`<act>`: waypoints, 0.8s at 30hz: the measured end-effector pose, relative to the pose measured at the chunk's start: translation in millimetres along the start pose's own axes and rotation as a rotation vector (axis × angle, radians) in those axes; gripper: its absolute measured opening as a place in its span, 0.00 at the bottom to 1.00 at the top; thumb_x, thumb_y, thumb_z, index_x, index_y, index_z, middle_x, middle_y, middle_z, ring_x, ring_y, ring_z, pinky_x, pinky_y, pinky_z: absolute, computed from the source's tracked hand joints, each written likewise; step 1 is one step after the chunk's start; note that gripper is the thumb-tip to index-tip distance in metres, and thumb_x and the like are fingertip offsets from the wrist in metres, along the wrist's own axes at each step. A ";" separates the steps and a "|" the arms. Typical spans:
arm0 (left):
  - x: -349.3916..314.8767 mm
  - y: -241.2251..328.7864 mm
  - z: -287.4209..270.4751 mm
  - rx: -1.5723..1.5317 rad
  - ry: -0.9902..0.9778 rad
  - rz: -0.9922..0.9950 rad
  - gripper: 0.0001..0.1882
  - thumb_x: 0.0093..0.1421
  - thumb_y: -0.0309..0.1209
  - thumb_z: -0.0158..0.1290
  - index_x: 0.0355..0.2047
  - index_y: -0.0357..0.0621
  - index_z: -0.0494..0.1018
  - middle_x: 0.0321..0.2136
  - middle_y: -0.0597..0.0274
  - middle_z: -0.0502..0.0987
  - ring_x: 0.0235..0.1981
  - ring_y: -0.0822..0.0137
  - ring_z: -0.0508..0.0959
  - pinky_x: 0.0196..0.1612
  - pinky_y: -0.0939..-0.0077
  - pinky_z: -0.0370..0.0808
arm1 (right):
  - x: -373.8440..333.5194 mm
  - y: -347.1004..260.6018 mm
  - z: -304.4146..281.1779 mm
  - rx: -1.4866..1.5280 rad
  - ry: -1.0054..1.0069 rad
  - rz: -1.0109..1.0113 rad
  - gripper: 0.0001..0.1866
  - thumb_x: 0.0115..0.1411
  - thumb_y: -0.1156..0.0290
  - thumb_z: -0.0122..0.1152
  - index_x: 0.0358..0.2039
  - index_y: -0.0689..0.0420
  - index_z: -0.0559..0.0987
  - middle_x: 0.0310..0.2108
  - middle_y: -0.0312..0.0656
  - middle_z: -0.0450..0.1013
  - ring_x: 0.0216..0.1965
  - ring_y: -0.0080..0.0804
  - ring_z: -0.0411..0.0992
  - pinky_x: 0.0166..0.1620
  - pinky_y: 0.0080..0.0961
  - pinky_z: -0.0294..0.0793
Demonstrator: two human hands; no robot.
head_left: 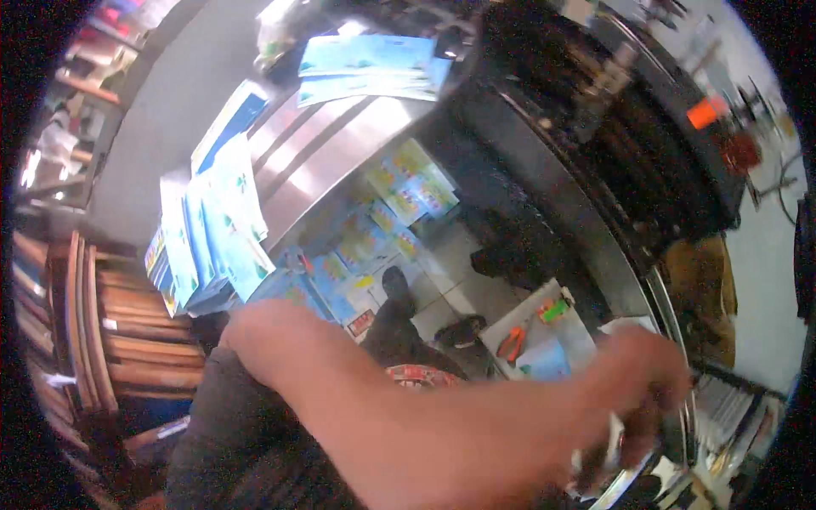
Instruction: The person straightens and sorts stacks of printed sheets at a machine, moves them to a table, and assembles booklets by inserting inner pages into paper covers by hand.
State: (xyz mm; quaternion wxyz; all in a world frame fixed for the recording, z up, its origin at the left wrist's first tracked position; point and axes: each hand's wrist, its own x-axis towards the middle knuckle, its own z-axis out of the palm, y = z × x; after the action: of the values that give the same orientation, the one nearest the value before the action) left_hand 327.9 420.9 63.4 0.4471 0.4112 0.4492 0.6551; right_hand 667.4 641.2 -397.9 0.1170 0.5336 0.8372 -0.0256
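Observation:
My left hand (268, 336) is by a leaning stack of light-blue printed sheets (223, 223) at left. Its fingers are hidden, so I cannot tell whether it holds any. To the right, my right hand (639, 378) is smeared by motion, with its fingers curving downward. Something whitish shows below those fingers, but I cannot make out whether it is held. A pale tray (580, 333) next to this hand bears orange-handled scissors (512, 343), a small green item (556, 309) and a light-blue paper (546, 360).
More light-blue sheets (370, 64) lie on a shiny metal surface (319, 153) at the back. Colourful printed sheets (412, 183) are spread lower down, beyond my legs. A dark machine (595, 127) stands at far right. Wooden boards (153, 340) are stacked at left.

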 end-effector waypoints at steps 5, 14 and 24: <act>-178.1 42.4 -117.3 0.156 0.921 0.167 0.34 0.53 0.47 0.63 0.50 0.41 0.61 0.31 0.51 0.72 0.32 0.61 0.75 0.31 0.71 0.74 | -37.4 -52.4 -72.6 0.352 0.350 0.265 0.38 0.66 0.46 0.48 0.62 0.67 0.61 0.61 0.61 0.60 0.60 0.57 0.61 0.58 0.47 0.65; -613.8 75.9 -288.7 0.945 1.880 -0.918 0.34 0.58 0.44 0.59 0.56 0.32 0.65 0.52 0.45 0.73 0.53 0.56 0.73 0.56 0.64 0.69 | -86.6 -365.5 -228.2 0.714 0.475 -0.639 0.31 0.64 0.64 0.55 0.64 0.61 0.59 0.63 0.55 0.58 0.63 0.53 0.58 0.63 0.44 0.59; -525.0 24.3 -322.5 1.203 1.276 -1.402 0.45 0.56 0.56 0.55 0.65 0.40 0.56 0.66 0.41 0.52 0.68 0.44 0.50 0.68 0.51 0.47 | -233.9 -696.9 -269.3 0.553 -0.320 -1.640 0.38 0.50 0.64 0.68 0.60 0.59 0.63 0.56 0.54 0.65 0.57 0.53 0.62 0.64 0.46 0.53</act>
State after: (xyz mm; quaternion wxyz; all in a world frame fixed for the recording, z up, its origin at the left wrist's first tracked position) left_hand 156.9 -156.6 -68.6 0.1335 -0.1943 0.9715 0.0258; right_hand 89.4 179.6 -141.4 0.0441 -0.2364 0.8941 -0.3779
